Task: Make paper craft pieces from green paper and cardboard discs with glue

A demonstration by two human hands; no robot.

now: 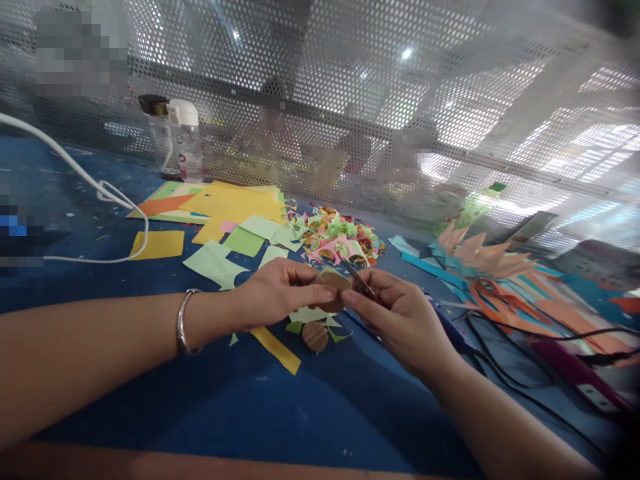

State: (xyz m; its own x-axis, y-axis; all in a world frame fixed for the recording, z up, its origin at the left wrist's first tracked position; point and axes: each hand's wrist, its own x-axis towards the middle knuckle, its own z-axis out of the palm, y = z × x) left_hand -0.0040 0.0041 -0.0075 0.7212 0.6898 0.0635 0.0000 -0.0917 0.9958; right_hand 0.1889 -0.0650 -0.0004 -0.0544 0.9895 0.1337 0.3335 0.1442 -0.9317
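Observation:
My left hand pinches a round brown cardboard disc between thumb and fingers, with pale greenish paper at its upper edge. Close by on the right, my right hand is closed around dark, slim scissors; their handles are mostly hidden by the fingers. The scissors lie beside the disc's right edge, and I cannot tell whether they touch it. On the blue table below, a second brown disc with a striped surface rests among green paper scraps. A yellow paper strip lies left of it.
Yellow sheets and pale green pieces lie behind my left hand. Beyond the hands is a heap of colourful clippings. Bottles stand at the perforated screen. Orange paper, black cables and a purple power strip occupy the right.

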